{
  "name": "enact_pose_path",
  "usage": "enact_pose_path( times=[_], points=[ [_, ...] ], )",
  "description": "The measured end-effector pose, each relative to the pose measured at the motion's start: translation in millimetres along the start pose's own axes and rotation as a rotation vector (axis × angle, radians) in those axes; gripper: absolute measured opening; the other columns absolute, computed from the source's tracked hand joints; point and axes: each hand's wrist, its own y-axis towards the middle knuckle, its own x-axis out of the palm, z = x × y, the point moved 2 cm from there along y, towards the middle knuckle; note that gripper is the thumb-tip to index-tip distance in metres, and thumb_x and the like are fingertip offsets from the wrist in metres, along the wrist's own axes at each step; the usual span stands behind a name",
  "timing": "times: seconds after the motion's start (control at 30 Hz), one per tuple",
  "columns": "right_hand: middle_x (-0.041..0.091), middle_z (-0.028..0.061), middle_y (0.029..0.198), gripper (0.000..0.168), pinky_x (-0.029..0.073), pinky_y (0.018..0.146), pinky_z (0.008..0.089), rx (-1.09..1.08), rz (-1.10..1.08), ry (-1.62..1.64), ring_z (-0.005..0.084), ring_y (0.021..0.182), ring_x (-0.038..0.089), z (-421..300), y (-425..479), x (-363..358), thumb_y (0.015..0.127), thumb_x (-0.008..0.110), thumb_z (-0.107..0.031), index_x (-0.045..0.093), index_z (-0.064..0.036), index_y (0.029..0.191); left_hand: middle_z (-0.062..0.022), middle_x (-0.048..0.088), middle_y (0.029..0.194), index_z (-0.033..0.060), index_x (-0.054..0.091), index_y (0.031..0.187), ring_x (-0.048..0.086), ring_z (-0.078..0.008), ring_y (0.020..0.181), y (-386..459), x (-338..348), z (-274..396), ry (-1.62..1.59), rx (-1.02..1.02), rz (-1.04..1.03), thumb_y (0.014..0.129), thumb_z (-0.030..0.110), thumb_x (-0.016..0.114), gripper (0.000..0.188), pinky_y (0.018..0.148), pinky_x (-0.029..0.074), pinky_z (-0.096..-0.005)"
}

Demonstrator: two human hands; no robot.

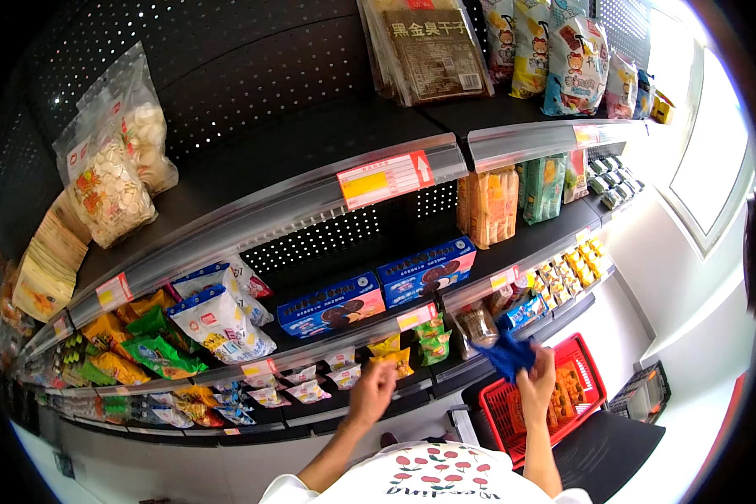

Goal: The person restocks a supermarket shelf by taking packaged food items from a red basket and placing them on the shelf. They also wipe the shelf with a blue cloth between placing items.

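A crumpled blue cloth (507,356), blurred, hangs from my right hand (537,377), gripped between thumb and fingers. It is held in front of the lower shelf, above the far side of a red plastic basket (503,435). Packs with orange wrapping (566,392) lie in that basket. My left hand (373,392) is loosely curled with nothing seen in it, in front of the lowest shelf. Small yellow snack bags (395,364) sit just behind its fingers. Two blue cookie boxes (331,305) stand side by side on the shelf above.
Clear price-strip edges (290,192) run along the black shelves. White snack bags (222,324) lean at left; clear bags of dried slices (110,183) stand higher. A black stool or bench top (608,450) is at lower right, near a dark crate (641,394) and a window (709,151).
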Motion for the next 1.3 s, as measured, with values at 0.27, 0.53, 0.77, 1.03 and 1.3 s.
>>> enact_pose_path(
  times=[0.27,0.53,0.77,1.03,1.3],
  points=[
    [0.056,0.0067,0.123,0.056,0.046,0.096,0.0279,-0.695,0.015,0.111,0.0146,0.109,0.056,-219,75,103,0.080,0.063,0.011,0.056,-0.005,0.134,-0.0140,0.066,0.121,0.0012,0.064,0.120,0.060,-0.0305,0.114,39,-157,117,0.382,0.518,0.648,0.091,0.003,0.067,0.029,0.099,0.047,-0.0407],
    [0.060,0.0170,0.124,0.044,0.044,0.097,0.0437,-1.080,0.043,-0.460,0.0356,0.111,0.056,-280,117,179,0.079,0.069,0.000,0.067,-0.007,0.122,-0.0163,0.056,0.141,0.0012,0.060,0.125,0.049,-0.0327,0.131,37,-237,152,0.641,0.595,0.917,0.096,0.005,0.061,0.030,0.110,0.036,-0.0464],
    [0.061,0.0135,0.126,0.043,0.044,0.092,0.0445,-1.241,-0.041,-0.515,0.0325,0.105,0.058,-299,69,246,0.077,0.071,-0.007,0.069,-0.007,0.120,-0.0187,0.050,0.150,0.0020,0.055,0.136,0.041,-0.0405,0.141,32,-281,127,0.762,0.518,0.955,0.093,0.015,0.065,0.046,0.113,0.029,-0.0504],
    [0.059,0.0147,0.124,0.043,0.050,0.083,0.0427,-1.488,-0.280,-0.345,0.0318,0.095,0.057,-333,11,331,0.074,0.076,-0.012,0.069,-0.002,0.115,-0.0189,0.045,0.153,0.0023,0.051,0.141,0.039,-0.0401,0.143,25,-314,120,0.783,0.491,0.998,0.092,0.016,0.066,0.053,0.113,0.028,-0.0499],
    [0.061,0.0114,0.114,0.037,0.047,0.072,0.0369,-1.672,-0.481,-0.119,0.0235,0.085,0.056,-356,-30,406,0.067,0.077,-0.007,0.070,0.000,0.104,-0.0234,0.046,0.152,-0.0022,0.049,0.141,0.041,-0.0434,0.140,20,-333,125,0.747,0.510,1.046,0.094,0.016,0.063,0.052,0.115,0.029,-0.0536]
  ],
)
